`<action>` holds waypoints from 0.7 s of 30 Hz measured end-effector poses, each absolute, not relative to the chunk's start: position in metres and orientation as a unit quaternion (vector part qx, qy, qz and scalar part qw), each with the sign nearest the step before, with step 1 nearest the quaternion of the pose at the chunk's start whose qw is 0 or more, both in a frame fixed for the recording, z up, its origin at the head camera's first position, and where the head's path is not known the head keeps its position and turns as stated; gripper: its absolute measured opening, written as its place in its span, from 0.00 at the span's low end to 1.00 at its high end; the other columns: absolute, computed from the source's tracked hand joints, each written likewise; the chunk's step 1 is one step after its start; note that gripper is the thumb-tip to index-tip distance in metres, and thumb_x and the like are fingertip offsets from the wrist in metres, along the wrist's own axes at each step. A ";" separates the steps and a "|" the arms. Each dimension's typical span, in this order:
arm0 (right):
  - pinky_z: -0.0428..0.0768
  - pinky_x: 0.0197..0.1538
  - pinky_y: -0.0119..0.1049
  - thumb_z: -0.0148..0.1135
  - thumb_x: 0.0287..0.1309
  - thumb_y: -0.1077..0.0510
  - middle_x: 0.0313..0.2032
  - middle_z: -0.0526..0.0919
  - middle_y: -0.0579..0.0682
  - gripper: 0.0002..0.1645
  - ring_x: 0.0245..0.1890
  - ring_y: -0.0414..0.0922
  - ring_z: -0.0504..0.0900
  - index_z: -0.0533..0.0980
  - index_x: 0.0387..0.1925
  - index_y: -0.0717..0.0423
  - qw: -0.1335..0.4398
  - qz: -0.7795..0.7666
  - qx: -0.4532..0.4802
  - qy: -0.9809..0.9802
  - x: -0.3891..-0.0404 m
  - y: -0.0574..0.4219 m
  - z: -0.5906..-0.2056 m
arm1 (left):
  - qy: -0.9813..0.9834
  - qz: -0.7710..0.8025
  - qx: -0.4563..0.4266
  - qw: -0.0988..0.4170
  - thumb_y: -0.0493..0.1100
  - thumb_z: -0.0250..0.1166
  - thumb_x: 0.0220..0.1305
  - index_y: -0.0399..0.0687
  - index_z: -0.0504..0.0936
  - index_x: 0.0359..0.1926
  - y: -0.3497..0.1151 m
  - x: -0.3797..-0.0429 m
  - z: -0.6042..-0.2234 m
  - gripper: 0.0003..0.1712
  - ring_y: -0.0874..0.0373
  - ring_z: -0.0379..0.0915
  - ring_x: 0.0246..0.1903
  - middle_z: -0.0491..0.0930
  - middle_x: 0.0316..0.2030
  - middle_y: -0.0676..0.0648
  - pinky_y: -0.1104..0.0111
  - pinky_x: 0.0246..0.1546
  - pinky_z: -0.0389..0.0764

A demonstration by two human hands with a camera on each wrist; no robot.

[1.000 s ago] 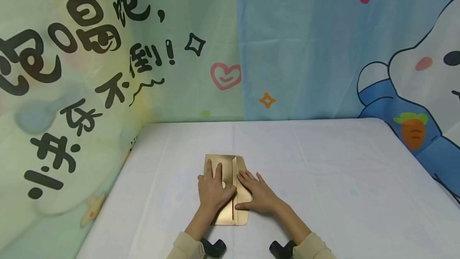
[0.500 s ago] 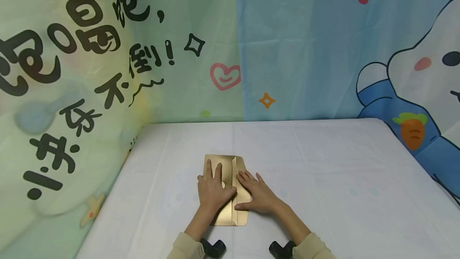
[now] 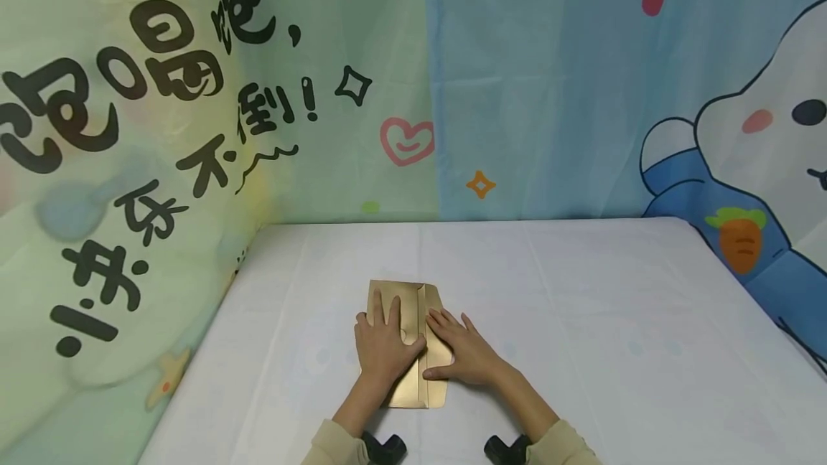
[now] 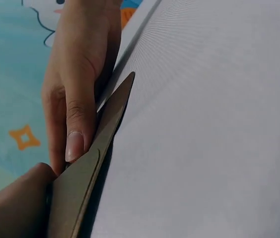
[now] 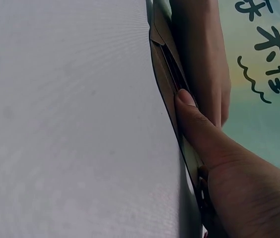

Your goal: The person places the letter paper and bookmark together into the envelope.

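Note:
A gold paper envelope (image 3: 408,311) lies on the white-covered table, with a folded flap strip along its right side. My left hand (image 3: 382,346) rests on the envelope's left part, fingers extended, thumb reaching toward the fold. On the flap side, my right hand (image 3: 474,354) presses with straight fingers, its thumb apart from them and lower down. In the left wrist view the envelope (image 4: 83,183) appears edge-on, with the right hand (image 4: 83,59) beyond it. A narrow gap along the fold shows near the right thumb in the right wrist view. The left palm hides part of the envelope.
The white tablecloth (image 3: 581,321) spreads around the hands. A printed curtain (image 3: 349,92) with lettering and a cartoon animal stands behind and on the left. Black straps with dark blocks (image 3: 507,449) sit at both wrists, beside beige sleeves (image 3: 562,443).
Both hands stay nearly still on the envelope. A thin red line along the fold, seen one second ago, no longer shows. The head view has tilted slightly.

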State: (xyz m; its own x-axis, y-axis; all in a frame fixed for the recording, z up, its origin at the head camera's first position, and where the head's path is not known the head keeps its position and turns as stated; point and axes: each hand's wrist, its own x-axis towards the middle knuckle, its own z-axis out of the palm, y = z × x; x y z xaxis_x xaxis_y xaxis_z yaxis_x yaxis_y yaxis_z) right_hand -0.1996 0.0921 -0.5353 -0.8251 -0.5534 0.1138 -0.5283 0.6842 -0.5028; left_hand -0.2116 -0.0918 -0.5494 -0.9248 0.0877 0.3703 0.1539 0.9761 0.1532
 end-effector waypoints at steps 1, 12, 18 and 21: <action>0.41 0.64 0.58 0.62 0.43 0.31 0.68 0.54 0.59 0.59 0.68 0.57 0.49 0.56 0.67 0.64 0.024 -0.266 -0.294 0.918 -0.200 0.092 -0.536 | -0.977 -0.090 -0.062 0.182 0.72 0.55 0.44 0.50 0.69 0.62 -0.092 -0.212 -0.551 0.47 0.37 0.62 0.46 0.58 0.65 0.37 0.53 0.41 0.65; 0.40 0.64 0.57 0.62 0.43 0.31 0.68 0.54 0.58 0.59 0.68 0.56 0.48 0.56 0.67 0.64 0.025 -0.270 -0.291 0.918 -0.202 0.095 -0.539 | -0.988 -0.098 -0.085 0.089 0.72 0.39 0.60 0.57 0.58 0.69 -0.093 -0.211 -0.558 0.42 0.42 0.37 0.68 0.50 0.69 0.43 0.47 0.62 0.45; 0.40 0.64 0.57 0.62 0.43 0.31 0.68 0.53 0.58 0.59 0.68 0.56 0.48 0.56 0.67 0.64 0.028 -0.269 -0.289 0.918 -0.202 0.096 -0.541 | -0.991 -0.083 -0.082 0.072 0.72 0.37 0.61 0.60 0.56 0.70 -0.091 -0.212 -0.559 0.41 0.42 0.35 0.68 0.48 0.70 0.44 0.48 0.62 0.43; 0.40 0.64 0.58 0.62 0.44 0.31 0.68 0.53 0.58 0.59 0.68 0.56 0.48 0.55 0.67 0.64 0.030 -0.271 -0.288 0.918 -0.202 0.096 -0.542 | -0.991 -0.086 -0.080 0.060 0.71 0.37 0.62 0.59 0.56 0.70 -0.090 -0.212 -0.558 0.40 0.41 0.35 0.68 0.47 0.70 0.43 0.47 0.62 0.43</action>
